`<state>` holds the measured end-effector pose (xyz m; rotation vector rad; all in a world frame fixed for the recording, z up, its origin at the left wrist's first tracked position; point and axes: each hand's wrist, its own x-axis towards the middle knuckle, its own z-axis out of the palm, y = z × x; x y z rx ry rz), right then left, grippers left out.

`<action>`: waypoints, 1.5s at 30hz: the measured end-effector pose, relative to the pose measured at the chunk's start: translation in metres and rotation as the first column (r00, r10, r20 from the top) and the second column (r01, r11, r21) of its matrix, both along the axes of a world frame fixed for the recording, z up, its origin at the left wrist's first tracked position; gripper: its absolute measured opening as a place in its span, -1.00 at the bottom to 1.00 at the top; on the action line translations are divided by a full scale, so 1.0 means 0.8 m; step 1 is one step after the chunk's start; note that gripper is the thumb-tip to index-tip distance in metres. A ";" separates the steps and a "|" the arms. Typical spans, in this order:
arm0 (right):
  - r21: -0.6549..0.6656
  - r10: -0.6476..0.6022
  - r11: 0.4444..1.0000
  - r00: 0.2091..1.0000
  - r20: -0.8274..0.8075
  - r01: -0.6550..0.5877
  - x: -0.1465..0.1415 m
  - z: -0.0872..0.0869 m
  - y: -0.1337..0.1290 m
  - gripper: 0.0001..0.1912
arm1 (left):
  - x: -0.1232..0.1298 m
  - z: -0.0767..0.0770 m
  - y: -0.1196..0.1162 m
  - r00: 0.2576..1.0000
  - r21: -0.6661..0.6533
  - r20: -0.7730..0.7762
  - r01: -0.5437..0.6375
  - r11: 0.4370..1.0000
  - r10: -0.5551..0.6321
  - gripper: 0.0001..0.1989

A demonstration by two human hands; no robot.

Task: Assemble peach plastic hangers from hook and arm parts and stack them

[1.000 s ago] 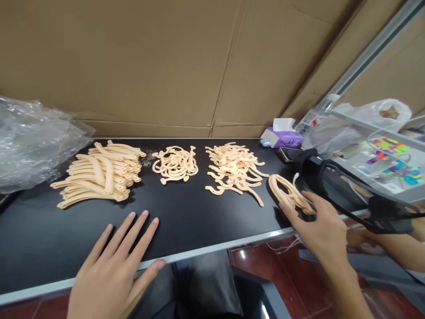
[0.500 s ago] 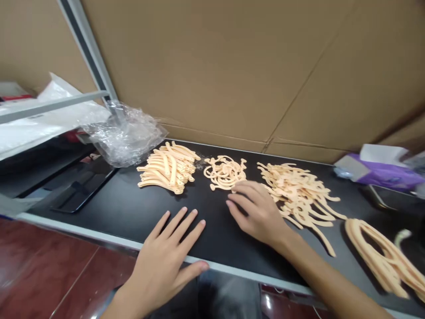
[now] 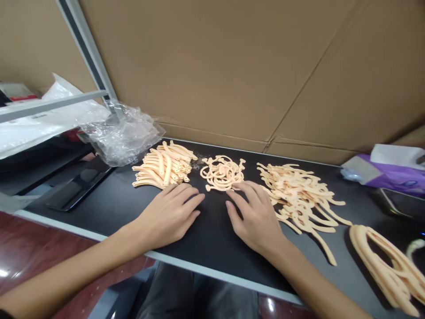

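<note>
Your left hand [image 3: 171, 212] lies open, palm down and empty, beside your open right hand [image 3: 255, 217], whose fingertips meet the curled-piece pile [image 3: 222, 173]; actual contact stays unclear.

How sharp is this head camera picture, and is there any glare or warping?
Head view: the hands and the plastic strips are sharp; the shelf rail bows towards the left edge from the wide lens; glare spots shine on the red floor; soft, even light, faint shadows.

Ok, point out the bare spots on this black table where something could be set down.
Bare: the black table left of the left hand, and the front strip between the right forearm and the loop stack. Crowded: the back row, curved strips, ring pieces, hook pieces.
</note>
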<state>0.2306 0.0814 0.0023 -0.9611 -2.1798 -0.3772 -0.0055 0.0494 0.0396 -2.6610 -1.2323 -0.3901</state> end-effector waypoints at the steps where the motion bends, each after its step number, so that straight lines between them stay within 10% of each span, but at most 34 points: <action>1: 0.007 -0.033 0.999 0.999 -0.002 0.033 0.002 0.000 0.002 -0.80 | 0.008 -0.001 0.011 0.999 0.008 -0.051 -0.009 1.000 0.009 -0.68; 10: -0.003 -0.096 0.995 0.994 -0.055 0.096 0.015 0.004 0.010 -0.81 | 0.024 -0.026 0.036 0.998 0.028 -0.008 0.063 0.998 -0.063 -0.77; 18: -0.193 0.181 0.964 0.983 -0.019 -0.181 0.006 0.006 -0.002 -0.81 | 0.022 -0.022 0.027 0.936 0.001 0.213 0.285 0.958 -0.279 -0.83; 30: -0.352 0.246 0.911 0.968 0.047 -0.215 0.002 0.005 -0.007 -0.78 | -0.073 0.004 0.030 0.982 0.181 0.034 -0.188 0.965 0.185 -0.64; 37: -0.329 0.247 0.918 0.968 0.038 -0.221 0.000 0.006 -0.007 -0.78 | -0.081 -0.001 0.036 0.986 0.307 0.164 -0.071 0.949 0.021 -0.71; 43: -0.296 0.237 0.930 0.971 0.029 -0.218 0.001 0.006 -0.006 -0.79 | -0.060 0.031 0.018 0.936 0.675 0.264 -0.007 0.738 -0.233 -0.45; 45: -0.274 0.238 0.934 0.971 -0.009 -0.231 0.001 0.006 -0.004 -0.79 | -0.040 0.041 0.006 0.906 0.638 0.306 0.034 0.769 -0.293 -0.44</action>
